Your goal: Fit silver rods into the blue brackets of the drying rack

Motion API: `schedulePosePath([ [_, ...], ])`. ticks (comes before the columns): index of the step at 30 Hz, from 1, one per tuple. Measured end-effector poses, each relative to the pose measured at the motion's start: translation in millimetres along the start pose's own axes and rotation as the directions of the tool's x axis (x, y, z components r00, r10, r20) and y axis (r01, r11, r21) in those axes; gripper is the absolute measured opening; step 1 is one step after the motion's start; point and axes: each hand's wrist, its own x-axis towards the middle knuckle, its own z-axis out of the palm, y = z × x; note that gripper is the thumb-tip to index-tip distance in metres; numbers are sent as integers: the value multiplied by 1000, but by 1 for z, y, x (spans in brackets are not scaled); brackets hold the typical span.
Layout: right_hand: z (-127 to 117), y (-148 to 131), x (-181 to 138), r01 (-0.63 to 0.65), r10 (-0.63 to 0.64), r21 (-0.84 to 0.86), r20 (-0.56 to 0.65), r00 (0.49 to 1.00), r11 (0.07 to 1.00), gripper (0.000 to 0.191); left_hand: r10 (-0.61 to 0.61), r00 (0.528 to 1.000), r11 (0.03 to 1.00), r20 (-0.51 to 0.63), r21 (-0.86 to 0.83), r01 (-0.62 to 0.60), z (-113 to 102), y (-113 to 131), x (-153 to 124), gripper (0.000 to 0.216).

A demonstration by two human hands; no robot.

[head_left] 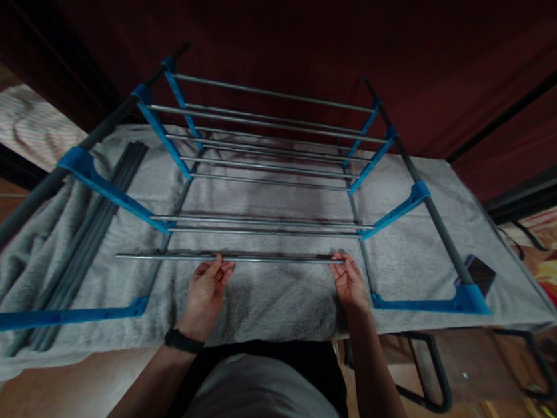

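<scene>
A thin grey metal rod (pixel 277 260) lies level between my hands, in front of a partly assembled rack. My left hand (pixel 210 280) pinches it left of its middle, and a dark band circles that wrist. At its right end, my right hand (pixel 347 280) grips the tip between thumb and fingers. The rack has dark side poles (pixel 441 221), blue plastic brackets (pixel 114 193) and several thin cross rods (pixel 267 223). Nearest to me, the left blue bracket (pixel 70 316) and the right blue bracket (pixel 413 305) have no rod between them.
The rack rests on a grey blanket (pixel 267 308). Several loose dark tubes (pixel 88 241) lie at the left, and a phone (pixel 479 275) is by the right front bracket. Behind hangs a dark red curtain (pixel 299 30). Black metal loops (pixel 428 374) jut below the right edge.
</scene>
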Motion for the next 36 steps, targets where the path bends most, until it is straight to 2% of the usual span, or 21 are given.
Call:
schedulePosePath([
  [4, 1, 0, 0, 1, -1, -10, -8, 1000, 1000, 23, 36, 999, 999, -26, 23, -35, -4, 3, 5, 28],
  [12, 5, -2, -2, 28, -27, -41, 20, 999, 999, 21, 39, 999, 993, 36, 108, -43, -7, -8, 3, 23],
  [30, 7, -3, -5, 12, -12, -48, -6, 1000, 999, 20, 67, 993, 993, 96, 94, -77, -14, -13, 2, 25],
  [36, 8, -3, -5, 16, -16, -72, 0, 1000, 997, 25, 62, 993, 993, 100, 96, -71, -12, -12, -1, 25],
])
